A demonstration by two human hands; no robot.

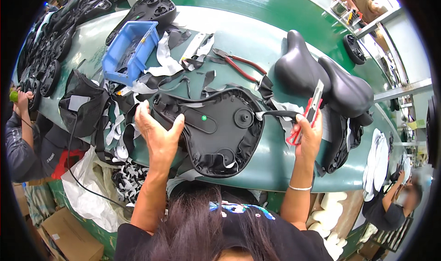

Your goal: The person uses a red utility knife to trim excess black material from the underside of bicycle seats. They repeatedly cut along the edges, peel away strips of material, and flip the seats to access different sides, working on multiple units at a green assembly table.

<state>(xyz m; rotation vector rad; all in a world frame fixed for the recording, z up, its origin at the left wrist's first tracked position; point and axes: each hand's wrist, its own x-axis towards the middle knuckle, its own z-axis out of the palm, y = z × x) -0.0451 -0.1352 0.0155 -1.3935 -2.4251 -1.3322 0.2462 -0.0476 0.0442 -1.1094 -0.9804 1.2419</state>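
Observation:
An upturned black bicycle saddle [220,139] lies before me, its underside up and its cover edge gathered inside the rim. My left hand [158,134] holds its narrow left end, thumb and fingers spread to either side. Held blade up in my right hand [308,139] is a red utility knife [314,109]. A dark strip of cover material [281,113] runs from the saddle's right edge to my right thumb, seemingly pinched there. Red-handled cutting pliers [241,66] lie beyond the saddle.
A blue bin [128,54] stands at the far left, with fabric scraps [167,59] around it. Two finished saddles [298,68] sit at the right. Many saddle shells [50,45] are piled far left. A cable [87,187] hangs near a white sack [87,187]. Other people work at both sides.

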